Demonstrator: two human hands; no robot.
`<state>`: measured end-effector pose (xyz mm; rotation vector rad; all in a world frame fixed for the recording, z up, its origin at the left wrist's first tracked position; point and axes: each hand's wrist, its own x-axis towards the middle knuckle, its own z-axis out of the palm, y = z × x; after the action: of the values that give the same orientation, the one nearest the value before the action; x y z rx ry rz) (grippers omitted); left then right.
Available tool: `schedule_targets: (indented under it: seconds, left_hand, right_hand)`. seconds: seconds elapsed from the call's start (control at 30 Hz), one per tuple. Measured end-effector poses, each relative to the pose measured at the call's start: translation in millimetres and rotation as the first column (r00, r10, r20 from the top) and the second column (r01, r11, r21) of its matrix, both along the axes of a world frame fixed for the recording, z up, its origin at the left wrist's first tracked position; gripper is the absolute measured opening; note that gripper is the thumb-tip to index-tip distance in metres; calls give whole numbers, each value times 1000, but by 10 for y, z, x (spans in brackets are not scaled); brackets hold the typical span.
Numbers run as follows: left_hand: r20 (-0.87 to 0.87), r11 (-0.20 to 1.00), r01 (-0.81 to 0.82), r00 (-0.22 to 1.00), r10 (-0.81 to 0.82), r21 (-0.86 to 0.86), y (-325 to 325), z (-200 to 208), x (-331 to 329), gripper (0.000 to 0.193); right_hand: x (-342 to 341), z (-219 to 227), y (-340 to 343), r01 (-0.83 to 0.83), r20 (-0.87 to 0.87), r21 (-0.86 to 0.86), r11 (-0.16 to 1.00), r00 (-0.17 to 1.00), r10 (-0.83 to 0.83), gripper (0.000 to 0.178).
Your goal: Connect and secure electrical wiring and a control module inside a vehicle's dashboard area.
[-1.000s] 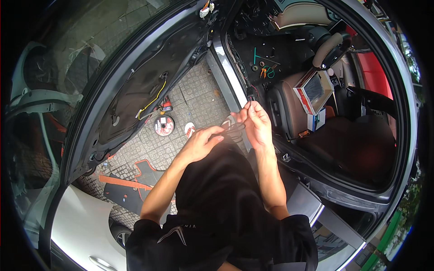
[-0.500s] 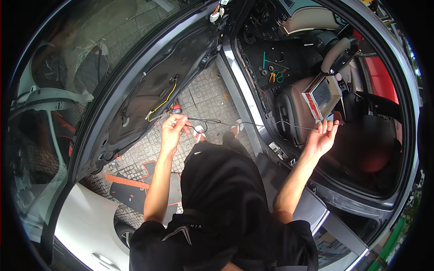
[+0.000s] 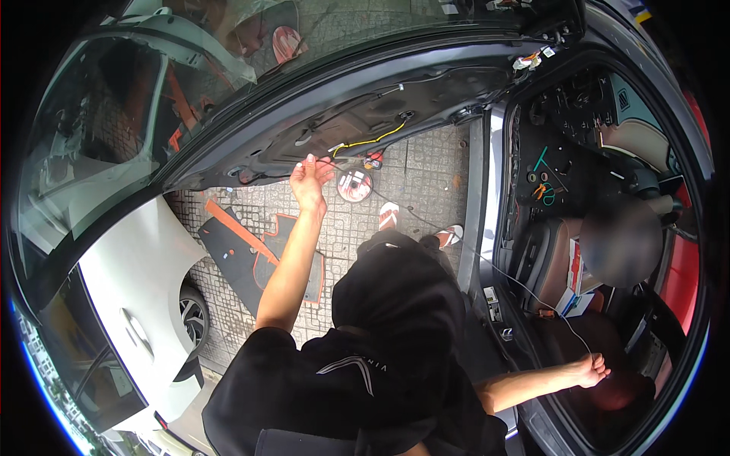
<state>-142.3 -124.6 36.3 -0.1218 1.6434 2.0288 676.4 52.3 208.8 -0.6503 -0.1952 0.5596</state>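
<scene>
Paving (image 3: 427, 169) underfoot; cable (image 3: 525, 287) slants down rightward, apparently into right hand (image 3: 593, 369).

Car-work spot, tiled pavement (image 3: 433, 171), stripped car door (image 3: 342, 125), loose tools (image 3: 541, 189)

My left fingers (image 3: 310, 163) and right fingers (image 3: 602, 369) hold a thin cable (image 3: 411, 209) between them, across the car door sill (image 3: 492, 182).

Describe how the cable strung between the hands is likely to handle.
The cable is probably floppy, since it bends between left hand and right hand. Being thin, it's likely light; its small kink suggests it may tangle.
</scene>
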Motion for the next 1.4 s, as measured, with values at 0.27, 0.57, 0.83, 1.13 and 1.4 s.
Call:
schedule_targets:
  seconds: [0.27,0.57,0.83,1.13,1.4]
  left_hand:
    - [507,905,-368,834,218,216,-774,-473,-458,30]
    - [362,807,-586,738,570,-76,-1163,-372,-634,41]
    - [223,964,-74,975,16,255,-547,302,-1,24]
    - [-448,678,708,549,-705,-199,769,508,1365,16]
    - [-222,180,596,3,-975,-783,307,-740,1764,15]
  right_hand:
    - [-307,448,162,146,266,-140,979,958,-105,36]
    - [-714,10,349,-93,-45,25,995,995,94,33]
    - [-1332,-492,242,-47,114,-333,942,989,90,21]
    - [-2582,-1308,311,-436,71,-560,705,822,565,30]
    - [-2681,-2433,-737,48,439,-866,497,-401,804,24]
